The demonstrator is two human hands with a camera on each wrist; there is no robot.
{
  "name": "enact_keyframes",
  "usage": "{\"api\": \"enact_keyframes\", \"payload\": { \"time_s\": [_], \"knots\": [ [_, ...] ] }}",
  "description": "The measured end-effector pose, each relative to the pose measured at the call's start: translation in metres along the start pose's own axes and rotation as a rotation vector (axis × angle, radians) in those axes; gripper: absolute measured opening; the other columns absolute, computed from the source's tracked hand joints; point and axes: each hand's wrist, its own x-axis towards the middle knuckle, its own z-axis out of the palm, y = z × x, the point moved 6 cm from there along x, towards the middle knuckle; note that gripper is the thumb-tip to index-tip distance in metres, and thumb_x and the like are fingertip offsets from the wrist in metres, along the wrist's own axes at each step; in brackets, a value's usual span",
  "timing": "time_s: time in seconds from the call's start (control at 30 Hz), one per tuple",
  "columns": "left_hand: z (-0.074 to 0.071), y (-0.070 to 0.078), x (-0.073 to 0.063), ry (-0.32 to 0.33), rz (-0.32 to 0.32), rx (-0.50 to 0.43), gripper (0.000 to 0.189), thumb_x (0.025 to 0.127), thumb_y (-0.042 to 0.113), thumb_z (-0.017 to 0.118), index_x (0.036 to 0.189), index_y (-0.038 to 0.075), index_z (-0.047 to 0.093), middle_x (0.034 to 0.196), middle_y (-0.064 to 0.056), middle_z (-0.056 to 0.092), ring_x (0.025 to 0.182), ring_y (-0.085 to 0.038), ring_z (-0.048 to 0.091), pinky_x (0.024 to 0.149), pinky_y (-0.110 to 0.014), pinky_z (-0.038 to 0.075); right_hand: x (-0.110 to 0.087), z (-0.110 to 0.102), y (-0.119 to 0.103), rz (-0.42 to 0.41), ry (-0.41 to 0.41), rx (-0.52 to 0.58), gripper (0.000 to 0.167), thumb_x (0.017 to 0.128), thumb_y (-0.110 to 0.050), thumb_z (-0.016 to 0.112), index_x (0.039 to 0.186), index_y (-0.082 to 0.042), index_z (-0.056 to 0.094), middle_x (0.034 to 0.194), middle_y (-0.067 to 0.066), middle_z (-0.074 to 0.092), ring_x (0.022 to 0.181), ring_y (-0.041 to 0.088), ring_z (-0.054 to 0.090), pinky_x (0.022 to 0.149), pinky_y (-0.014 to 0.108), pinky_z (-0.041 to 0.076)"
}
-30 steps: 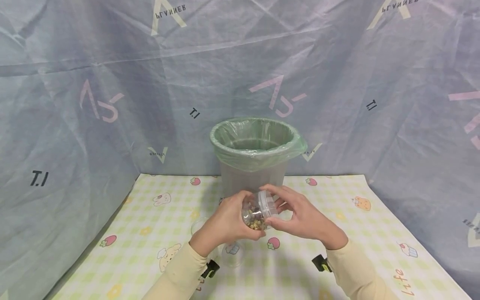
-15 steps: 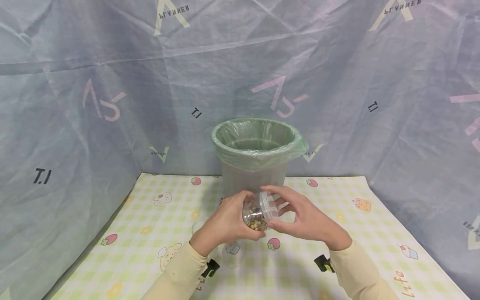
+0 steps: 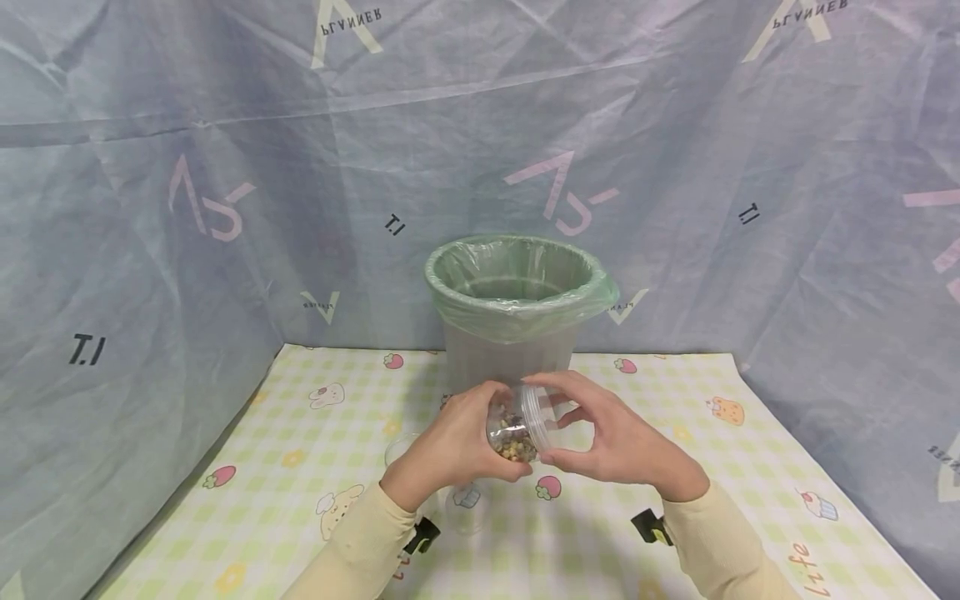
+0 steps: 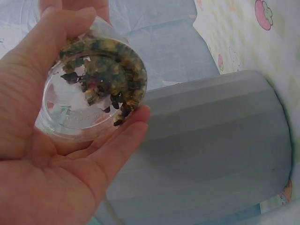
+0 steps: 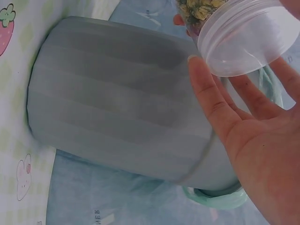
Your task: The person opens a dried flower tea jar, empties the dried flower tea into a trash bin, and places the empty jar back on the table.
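Note:
A small clear jar (image 3: 512,425) lies tilted on its side in the air in front of the bin. Dried yellow and dark bits (image 4: 117,70), like dried flowers or tea, have gathered along its lower side. My left hand (image 3: 456,437) grips the jar's body, thumb and fingers curled round it. On the jar's right end sits a translucent ridged lid (image 5: 248,37). My right hand (image 3: 611,433) holds this lid by the rim, fingers spread on one side and thumb on the other. Some of the right fingers are hidden behind the lid in the head view.
Behind the hands stands a grey bin (image 3: 510,354) lined with a green plastic bag (image 3: 517,312). A clear round object (image 3: 468,510) lies on the checked tablecloth (image 3: 750,500). Another clear round rim (image 3: 396,450) is partly hidden by the left forearm. Grey cloth hangs around.
My right hand has shifted slightly to the right and its thumb a little lower along the lid. The left hand keeps its grip on the jar. The head view has drifted a little.

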Motion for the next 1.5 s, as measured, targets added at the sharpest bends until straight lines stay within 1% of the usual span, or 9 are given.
{"api": "enact_keyframes", "payload": {
  "time_s": [0.1, 0.2, 0.37, 0.57, 0.9, 1.17, 1.33, 1.43, 1.5],
  "knots": [
    [0.0000, 0.0000, -0.0002, -0.006, -0.005, -0.002, 0.088, 0.066, 0.038, 0.096, 0.138, 0.007, 0.055, 0.128, -0.003, 0.065, 0.111, -0.019, 0.062, 0.095, -0.041, 0.052, 0.0002, -0.0003, -0.0020, -0.022, 0.000, 0.007, 0.078, 0.086, -0.021, 0.087, 0.152, -0.022, 0.046, 0.148, -0.005, 0.051, 0.123, 0.020, 0.061, 0.088, 0.041, 0.059],
    [-0.0001, 0.0004, -0.0004, -0.011, -0.015, -0.005, 0.088, 0.066, 0.039, 0.095, 0.138, 0.007, 0.054, 0.129, -0.003, 0.065, 0.112, -0.019, 0.062, 0.096, -0.042, 0.051, -0.0001, -0.0001, -0.0030, -0.033, -0.001, 0.015, 0.080, 0.083, -0.015, 0.088, 0.151, -0.022, 0.047, 0.149, -0.004, 0.050, 0.126, 0.019, 0.058, 0.089, 0.041, 0.059],
    [-0.0002, 0.0010, -0.0007, -0.017, -0.023, 0.001, 0.090, 0.067, 0.040, 0.095, 0.139, 0.007, 0.054, 0.129, -0.004, 0.065, 0.113, -0.020, 0.062, 0.098, -0.044, 0.051, -0.0011, 0.0002, -0.0053, -0.059, -0.003, 0.013, 0.084, 0.080, -0.006, 0.088, 0.151, -0.023, 0.046, 0.153, 0.004, 0.046, 0.134, 0.019, 0.051, 0.090, 0.044, 0.058],
    [0.0006, -0.0004, -0.0016, -0.029, -0.036, 0.005, 0.092, 0.067, 0.041, 0.095, 0.141, 0.007, 0.052, 0.130, -0.004, 0.064, 0.114, -0.021, 0.061, 0.099, -0.045, 0.050, -0.0016, 0.0018, -0.0070, -0.077, -0.010, 0.021, 0.087, 0.077, -0.001, 0.089, 0.150, -0.021, 0.047, 0.156, 0.010, 0.043, 0.141, 0.021, 0.046, 0.092, 0.046, 0.058],
    [-0.0005, -0.0006, -0.0020, -0.029, -0.029, -0.012, 0.092, 0.067, 0.039, 0.096, 0.141, 0.007, 0.052, 0.131, -0.005, 0.064, 0.115, -0.021, 0.061, 0.104, -0.050, 0.046, -0.0020, 0.0039, -0.0064, -0.077, -0.022, 0.046, 0.086, 0.074, 0.006, 0.088, 0.146, -0.021, 0.049, 0.158, 0.012, 0.040, 0.144, 0.023, 0.043, 0.098, 0.047, 0.056],
    [-0.0006, -0.0013, -0.0016, -0.025, -0.028, -0.007, 0.092, 0.066, 0.040, 0.096, 0.140, 0.007, 0.053, 0.129, -0.004, 0.065, 0.114, -0.020, 0.061, 0.104, -0.050, 0.046, -0.0023, 0.0041, -0.0067, -0.079, -0.020, 0.035, 0.087, 0.074, 0.006, 0.088, 0.146, -0.021, 0.049, 0.158, 0.010, 0.040, 0.144, 0.022, 0.043, 0.097, 0.047, 0.056],
    [-0.0018, -0.0004, -0.0014, -0.022, -0.018, -0.006, 0.091, 0.066, 0.039, 0.096, 0.139, 0.006, 0.053, 0.129, -0.005, 0.065, 0.114, -0.020, 0.061, 0.106, -0.053, 0.043, -0.0014, 0.0032, -0.0068, -0.083, -0.025, 0.036, 0.092, 0.074, 0.005, 0.088, 0.151, -0.020, 0.046, 0.159, 0.011, 0.039, 0.145, 0.022, 0.041, 0.098, 0.047, 0.056],
    [-0.0021, 0.0000, -0.0015, -0.020, -0.014, -0.003, 0.091, 0.066, 0.039, 0.096, 0.139, 0.006, 0.053, 0.130, -0.005, 0.065, 0.115, -0.020, 0.061, 0.106, -0.053, 0.042, -0.0009, 0.0018, -0.0069, -0.074, -0.027, 0.043, 0.094, 0.075, 0.000, 0.090, 0.155, -0.018, 0.042, 0.160, 0.009, 0.038, 0.145, 0.023, 0.041, 0.099, 0.047, 0.055],
    [-0.0023, -0.0001, -0.0016, -0.015, -0.013, -0.002, 0.090, 0.066, 0.038, 0.096, 0.138, 0.006, 0.054, 0.130, -0.005, 0.065, 0.114, -0.020, 0.061, 0.105, -0.052, 0.043, -0.0005, 0.0006, -0.0069, -0.060, -0.021, 0.056, 0.091, 0.080, -0.006, 0.089, 0.156, -0.016, 0.040, 0.159, 0.009, 0.038, 0.144, 0.023, 0.042, 0.099, 0.046, 0.055]
  ]
}}
